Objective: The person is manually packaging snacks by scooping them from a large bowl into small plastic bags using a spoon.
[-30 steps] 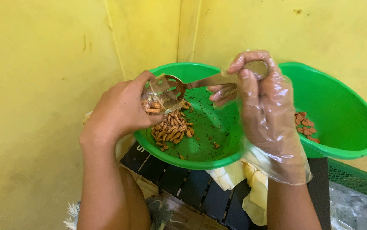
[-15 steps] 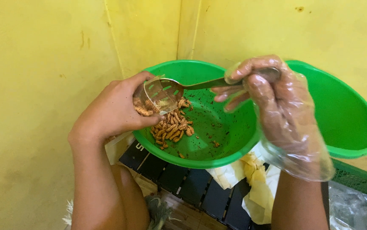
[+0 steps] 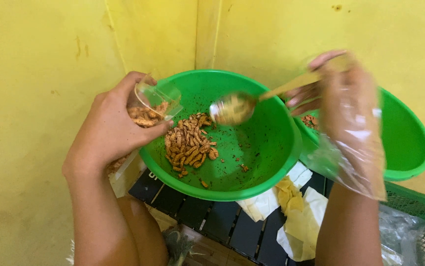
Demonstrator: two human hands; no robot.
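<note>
Front green basin (image 3: 252, 167) sat on a dark slatted crate (image 3: 212, 216) — brown fried snack pieces (image 3: 187, 143) heaped inside | second green basin (image 3: 404, 143) behind | gloved right hand (image 3: 340, 98) closed on spoon (image 3: 234, 108) over basin | bare left hand (image 3: 109, 128) gripped clear plastic bag (image 3: 155, 103) at rim — part-filled.

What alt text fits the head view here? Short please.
Seen from above, the left hand holds a small clear bag of brown snack pieces at the rim of a green bowl, while the right hand, in a loose plastic glove, holds a spoon over the bowl. More pieces lie in the bowl; a second green bowl sits behind.
</note>
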